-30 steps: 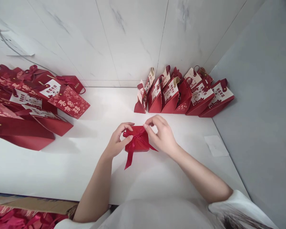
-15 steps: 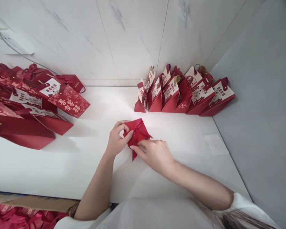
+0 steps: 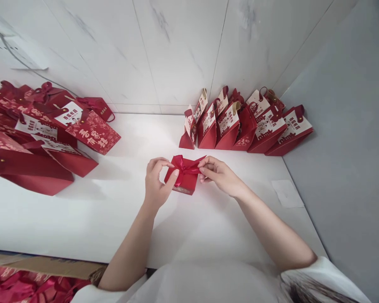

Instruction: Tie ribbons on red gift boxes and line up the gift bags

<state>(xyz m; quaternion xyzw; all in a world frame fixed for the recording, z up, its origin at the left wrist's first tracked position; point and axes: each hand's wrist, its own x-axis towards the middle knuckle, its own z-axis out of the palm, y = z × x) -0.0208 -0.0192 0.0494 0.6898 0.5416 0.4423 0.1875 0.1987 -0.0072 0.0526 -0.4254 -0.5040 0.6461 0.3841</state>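
So there's 1 red gift box (image 3: 189,180) on the white table (image 3: 126,214), right between 2 hands that are apart from each other. The right hand (image 3: 215,171) has 1 end of the red ribbon (image 3: 192,165) pinched between thumb and fingertips. The left hand (image 3: 159,179) has its thumb at the bow's left side; can't tell how tightly it grips. Back right, I count 6 gift bags (image 3: 246,126) in front, more behind. Also 1 paper slip (image 3: 287,193). The left bag pile (image 3: 93,132) overlaps too much to count.
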